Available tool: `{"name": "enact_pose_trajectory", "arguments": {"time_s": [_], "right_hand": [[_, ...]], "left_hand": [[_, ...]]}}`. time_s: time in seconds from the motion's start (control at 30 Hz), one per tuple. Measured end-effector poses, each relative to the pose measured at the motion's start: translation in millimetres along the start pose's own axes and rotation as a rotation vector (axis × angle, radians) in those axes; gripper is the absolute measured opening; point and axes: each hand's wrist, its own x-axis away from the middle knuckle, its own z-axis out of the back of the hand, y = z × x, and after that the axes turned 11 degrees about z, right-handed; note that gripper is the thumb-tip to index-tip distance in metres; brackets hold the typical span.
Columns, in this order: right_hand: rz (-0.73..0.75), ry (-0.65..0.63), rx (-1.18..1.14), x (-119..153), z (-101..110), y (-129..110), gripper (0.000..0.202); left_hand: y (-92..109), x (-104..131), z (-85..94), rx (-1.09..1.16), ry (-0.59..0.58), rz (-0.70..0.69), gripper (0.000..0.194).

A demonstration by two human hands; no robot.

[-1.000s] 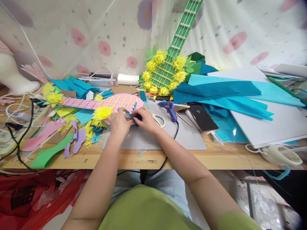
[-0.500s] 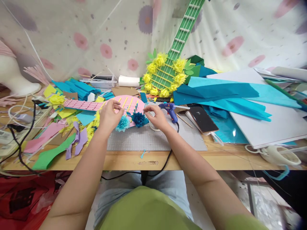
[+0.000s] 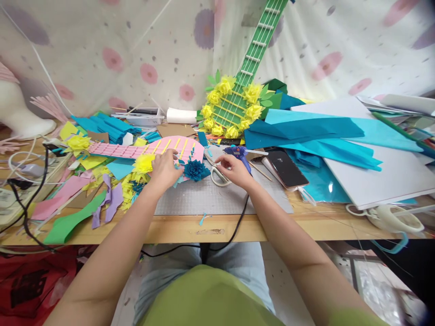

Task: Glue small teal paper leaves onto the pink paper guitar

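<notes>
A pink paper guitar (image 3: 186,141) with yellow strips lies across the grey cutting mat (image 3: 190,199). My left hand (image 3: 165,172) rests over its body, thumb and fingers apart, and covers most of a light blue paper flower. Right of that hand, a dark blue paper flower (image 3: 196,170) sits on the guitar's lower edge; a yellow flower (image 3: 144,164) is on the other side. My right hand (image 3: 236,168) hovers loosely curled by the scissors (image 3: 220,179), with a small gap between thumb and fingertips. Behind it lies a purple glue gun (image 3: 239,153).
A green paper guitar (image 3: 238,102) ringed with yellow flowers leans at the back. Blue paper sheets (image 3: 306,131), a phone (image 3: 288,168) and a white cup (image 3: 390,219) are on the right. Coloured scraps (image 3: 76,217) and black cables (image 3: 25,206) crowd the left. The glue gun's cord (image 3: 242,217) hangs over the front edge.
My right hand has moved right, away from the dark blue flower to beside the scissors. My left hand has shifted slightly right and down over the light blue flower, now largely hidden.
</notes>
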Motion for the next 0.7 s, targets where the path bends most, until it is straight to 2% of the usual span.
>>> {"name": "enact_pose_trajectory", "arguments": {"time_s": [0.13,0.23,0.3,0.43,0.5,0.6,0.7], "right_hand": [[-0.089,-0.089,-0.028,4,18,1,0.019],[-0.152,-0.19,-0.141,9,35,5,0.026],[-0.21,-0.25,-0.234,14,48,8,0.032],[-0.334,-0.276,-0.33,23,70,10,0.039],[-0.388,-0.238,-0.319,28,77,11,0.04],[-0.439,-0.078,-0.26,35,80,17,0.04],[-0.435,0.091,-0.197,38,77,27,0.039]], "left_hand": [[-16,-21,3.2,0.297,-0.082,-0.012,0.042],[-20,-37,5.3,0.474,-0.07,-0.016,0.033],[-18,-43,8.5,0.445,-0.05,-0.038,0.028],[-8,-49,16.3,0.169,-0.024,-0.058,0.018],[-4,-52,17.8,0.028,-0.02,-0.009,0.019],[-4,-58,15.2,-0.056,-0.078,0.067,0.016],[-9,-62,9.4,-0.024,-0.108,0.01,0.008]]}}
